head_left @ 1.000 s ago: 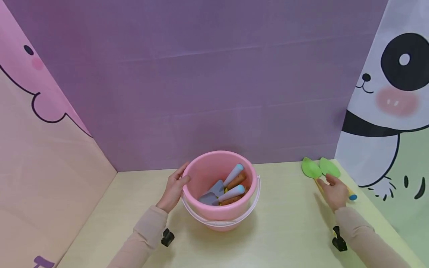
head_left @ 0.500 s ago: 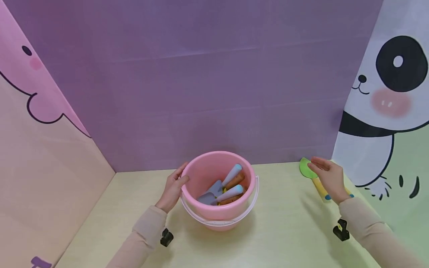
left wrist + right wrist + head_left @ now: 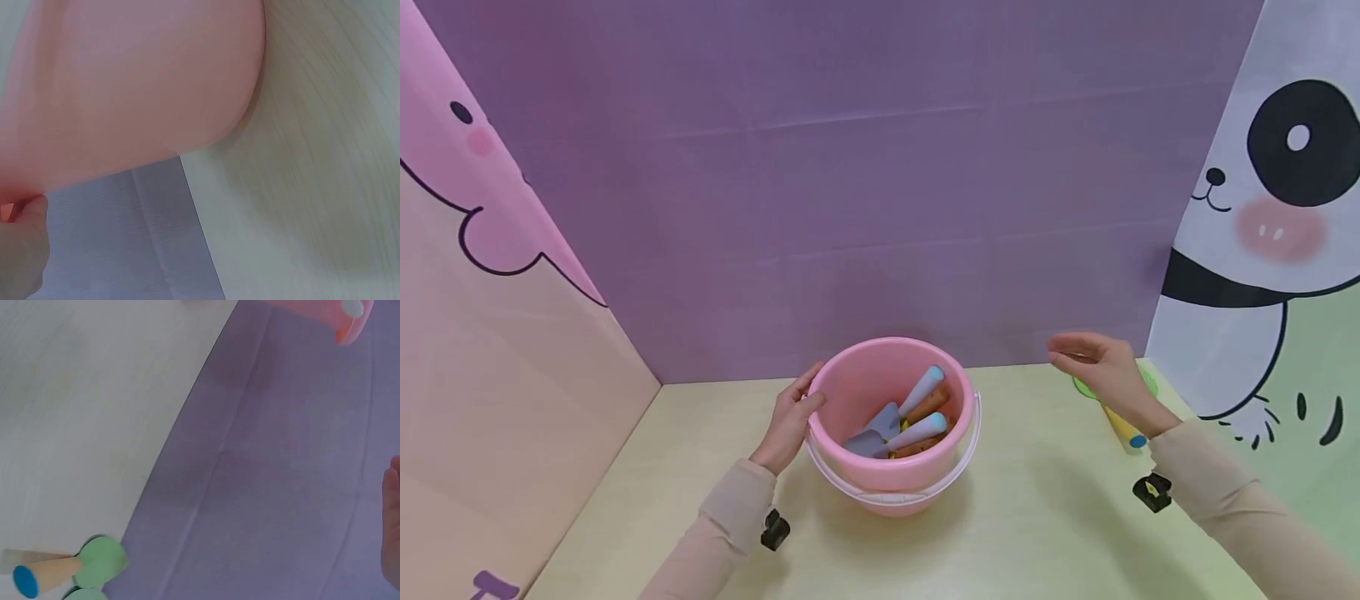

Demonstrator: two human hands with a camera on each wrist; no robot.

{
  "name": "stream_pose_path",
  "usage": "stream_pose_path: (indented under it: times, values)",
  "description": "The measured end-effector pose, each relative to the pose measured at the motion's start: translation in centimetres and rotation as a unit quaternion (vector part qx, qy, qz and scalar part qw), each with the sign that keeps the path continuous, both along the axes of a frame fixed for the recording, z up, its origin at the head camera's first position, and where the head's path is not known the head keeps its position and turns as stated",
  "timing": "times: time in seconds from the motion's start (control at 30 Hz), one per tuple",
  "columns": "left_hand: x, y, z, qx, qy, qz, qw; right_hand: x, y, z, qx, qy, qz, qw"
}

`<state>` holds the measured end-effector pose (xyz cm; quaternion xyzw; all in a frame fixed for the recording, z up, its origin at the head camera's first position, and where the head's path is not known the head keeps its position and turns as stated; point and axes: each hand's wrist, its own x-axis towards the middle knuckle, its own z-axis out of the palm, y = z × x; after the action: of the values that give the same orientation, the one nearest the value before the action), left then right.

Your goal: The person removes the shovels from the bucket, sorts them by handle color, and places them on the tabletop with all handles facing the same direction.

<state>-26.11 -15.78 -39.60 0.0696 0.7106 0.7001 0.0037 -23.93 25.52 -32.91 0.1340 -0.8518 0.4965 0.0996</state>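
Observation:
A pink bucket [image 3: 887, 475] with a white handle [image 3: 891, 500] stands on the table. My left hand [image 3: 786, 421] grips its left rim, thumb inside; in the left wrist view a bit of that hand [image 3: 24, 247] shows at the bucket's edge. Inside lie two toy shovels [image 3: 868, 442] with grey-blue blades and pale handles, on orange-brown pieces partly hidden. My right hand [image 3: 1101, 371] hovers at the right with relaxed fingers, holding nothing visible. Beneath it, partly covered, lie two toy shovels [image 3: 102, 561] with green leaf-shaped blades; a yellow handle [image 3: 1120, 423] with a blue end shows.
A purple cloth wall [image 3: 880, 208] rises behind the pale table [image 3: 1015, 517]. Side walls stand left and right, the right one with a panda print [image 3: 1285, 167]. A black wrist camera [image 3: 1152, 492] hangs under the right sleeve.
My right hand has left the green shovels, rising and moving left. The shovels stay lying on the table. My left hand and the bucket have stayed in place.

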Motion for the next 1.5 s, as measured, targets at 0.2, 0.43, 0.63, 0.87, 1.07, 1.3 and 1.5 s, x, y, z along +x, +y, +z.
stream_pose_path:
  times: [0.2,0.43,0.63,0.87,1.07,1.3,1.5]
  values:
    - [-0.2,0.2,0.1,0.004,0.005,0.001,1.0000,0.2,-2.9,0.8,0.029,-0.031,0.053,0.9977]
    - [-0.3,-0.1,0.0,-0.001,0.009,0.002,1.0000,0.1,-6.1,-0.3,0.052,-0.018,0.137,0.9890]
    - [-0.2,-0.1,-0.1,0.006,0.003,0.003,1.0000,-0.2,-8.3,-1.0,0.074,-0.017,0.181,0.9805]
    - [-0.2,-0.1,-0.1,0.012,0.004,0.002,0.9999,-0.3,-10.0,-0.7,0.076,-0.020,0.224,0.9716]
    - [0.0,-0.3,0.0,0.008,0.003,0.003,1.0000,-0.8,-11.3,-0.1,0.153,-0.008,0.258,0.9539]
    - [0.0,-0.6,-0.1,0.007,0.007,-0.003,0.9999,-0.9,-13.1,1.3,0.257,-0.031,0.265,0.9290]
    - [0.1,-0.5,-0.2,0.006,0.010,-0.006,0.9999,-1.0,-14.5,1.3,0.314,-0.030,0.262,0.9119]
